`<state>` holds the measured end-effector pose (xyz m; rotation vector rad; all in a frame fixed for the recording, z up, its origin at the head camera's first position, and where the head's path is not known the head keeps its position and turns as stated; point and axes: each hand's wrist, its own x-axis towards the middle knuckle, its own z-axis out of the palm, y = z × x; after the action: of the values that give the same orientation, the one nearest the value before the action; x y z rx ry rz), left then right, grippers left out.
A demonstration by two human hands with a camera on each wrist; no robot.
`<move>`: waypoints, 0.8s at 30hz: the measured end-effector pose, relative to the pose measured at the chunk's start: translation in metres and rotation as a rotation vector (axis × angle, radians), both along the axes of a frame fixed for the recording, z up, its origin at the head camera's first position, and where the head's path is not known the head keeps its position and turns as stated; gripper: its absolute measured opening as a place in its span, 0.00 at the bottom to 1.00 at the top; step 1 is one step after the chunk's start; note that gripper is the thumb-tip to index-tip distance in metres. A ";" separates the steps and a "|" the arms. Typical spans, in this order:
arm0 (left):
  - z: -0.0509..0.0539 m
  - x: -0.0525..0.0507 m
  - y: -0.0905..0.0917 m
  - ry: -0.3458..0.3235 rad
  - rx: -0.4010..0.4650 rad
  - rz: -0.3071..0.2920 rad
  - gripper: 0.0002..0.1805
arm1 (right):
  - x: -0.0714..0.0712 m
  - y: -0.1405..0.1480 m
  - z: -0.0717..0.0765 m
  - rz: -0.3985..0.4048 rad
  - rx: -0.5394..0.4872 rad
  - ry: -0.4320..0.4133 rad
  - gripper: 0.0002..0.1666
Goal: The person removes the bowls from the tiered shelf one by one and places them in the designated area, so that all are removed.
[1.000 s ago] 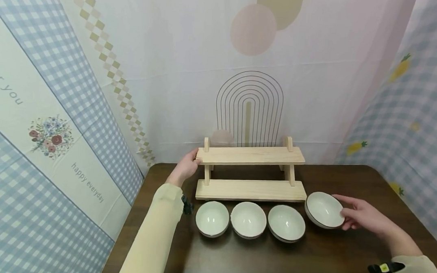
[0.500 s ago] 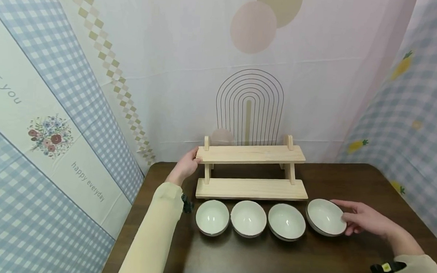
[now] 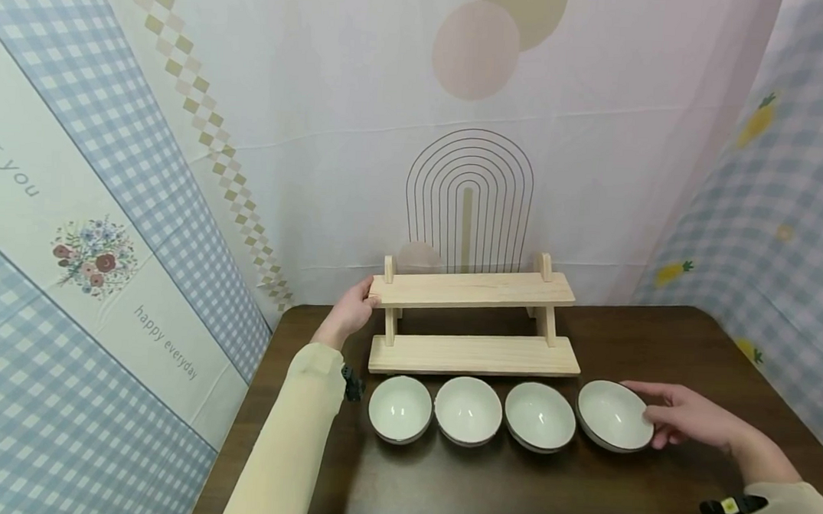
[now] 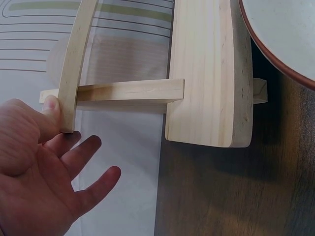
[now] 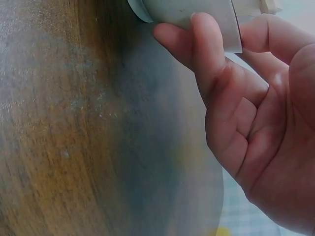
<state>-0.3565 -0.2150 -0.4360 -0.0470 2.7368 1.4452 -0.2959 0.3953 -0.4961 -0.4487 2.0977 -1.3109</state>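
Note:
My left hand (image 3: 347,314) pinches the left end of the upper board of a two-tier wooden shelf (image 3: 472,355). In the left wrist view the thumb lies on the board's end and the other fingers (image 4: 82,158) spread out below it. At the right, my right hand (image 3: 697,415) pinches the rim of a white bowl (image 3: 615,413) with a dark edge, tilted slightly. The right wrist view shows the thumb inside and curled fingers (image 5: 209,44) against the outer wall of this bowl. It sits at the right end of a row of similar bowls.
Three more white bowls, the left one (image 3: 400,410), the middle one (image 3: 468,411) and the third (image 3: 539,417), stand before the shelf on the dark wooden table (image 3: 456,489). Patterned cloth (image 3: 348,131) hangs behind and at both sides.
My right hand has brought the bowl down and slightly toward me, into line with the other bowls. The left hand stays on the shelf, which has not moved.

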 end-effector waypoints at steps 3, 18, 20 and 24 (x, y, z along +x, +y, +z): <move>-0.001 0.000 0.000 -0.002 0.002 0.002 0.36 | 0.001 -0.001 0.000 0.001 0.008 -0.001 0.40; -0.001 0.002 0.000 -0.016 -0.010 -0.024 0.36 | 0.006 -0.007 0.007 -0.008 0.082 -0.030 0.42; -0.001 0.003 -0.001 -0.014 -0.038 -0.028 0.36 | 0.007 -0.009 0.009 -0.014 0.116 -0.039 0.43; -0.004 0.007 -0.006 0.013 -0.120 -0.050 0.37 | 0.007 -0.009 0.011 -0.020 0.167 -0.055 0.43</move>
<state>-0.3495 -0.2214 -0.4398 0.0266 2.8100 1.2730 -0.2886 0.3866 -0.4847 -0.3175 2.1485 -1.1347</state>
